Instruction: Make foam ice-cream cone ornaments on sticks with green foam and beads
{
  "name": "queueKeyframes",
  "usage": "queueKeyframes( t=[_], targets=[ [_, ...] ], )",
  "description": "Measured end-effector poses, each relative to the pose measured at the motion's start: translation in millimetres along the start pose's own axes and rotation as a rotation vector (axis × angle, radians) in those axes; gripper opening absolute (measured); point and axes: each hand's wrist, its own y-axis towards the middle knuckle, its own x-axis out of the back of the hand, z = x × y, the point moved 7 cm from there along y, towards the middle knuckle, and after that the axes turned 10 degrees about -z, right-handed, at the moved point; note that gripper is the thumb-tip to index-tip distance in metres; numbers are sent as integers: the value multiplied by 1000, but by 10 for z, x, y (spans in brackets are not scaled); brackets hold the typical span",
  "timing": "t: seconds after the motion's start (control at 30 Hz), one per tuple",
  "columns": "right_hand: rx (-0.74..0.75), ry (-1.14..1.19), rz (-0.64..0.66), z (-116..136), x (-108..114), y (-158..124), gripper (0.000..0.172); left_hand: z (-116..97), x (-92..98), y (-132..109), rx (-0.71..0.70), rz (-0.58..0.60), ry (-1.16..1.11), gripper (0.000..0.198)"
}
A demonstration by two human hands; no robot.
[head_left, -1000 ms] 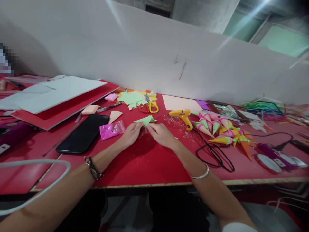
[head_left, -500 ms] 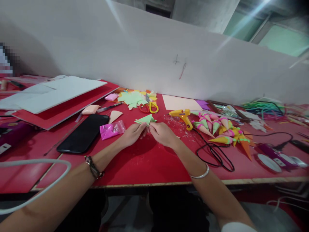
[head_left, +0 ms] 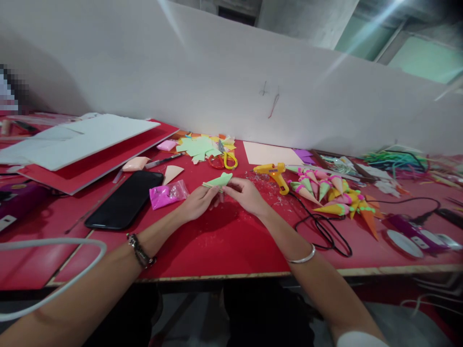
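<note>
A light green piece of paper [head_left: 220, 180], partly rolled or folded, is pinched between the fingers of my left hand [head_left: 200, 200]. My right hand [head_left: 247, 195] has its thumb and fingertips at the paper's right edge, closed on it. The fingers under the paper are partly hidden. Just beyond my hands lie scissors [head_left: 230, 160] with yellow and red handles, in front of a pile of green paper pieces [head_left: 198, 148]. To the left are a pink plastic packet [head_left: 168, 193] and a peach paper sector [head_left: 173, 174].
A yellow glue gun [head_left: 274, 174] with a black cord [head_left: 323, 233] lies to the right, beside several decorated paper cones [head_left: 321, 187]. A black phone [head_left: 125, 200] is at the left, near stacked boards [head_left: 97, 137]. A peach sheet [head_left: 271, 153] lies by the wall.
The green paper has gone from a wider, flatter triangle to a narrower shape. My right hand has shifted slightly to the right, its fingers a little more lifted.
</note>
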Motion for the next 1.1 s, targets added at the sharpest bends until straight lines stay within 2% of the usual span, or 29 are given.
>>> queueKeyframes(
  t=[0.33, 0.53, 0.63, 0.9, 1.0, 1.1],
  targets=[
    [79, -70, -76, 45, 3, -9, 21, 0, 8, 2, 17, 3, -38, 45],
    [61, -18, -90, 17, 44, 7, 22, 28, 158, 15, 106, -163, -21, 47],
    [76, -69, -75, 12, 48, 4, 22, 22, 176, 6, 136, -168, -32, 47],
    [208, -575, 53, 147, -76, -45, 29, 62, 105, 24, 130, -106, -106, 42],
    [188, -764, 78, 134, -94, -36, 32, 79, 91, 33, 127, -100, -109, 42],
    [180, -828, 86, 119, -103, -33, 33, 59, 101, 38, 117, -105, -88, 41]
  ],
)
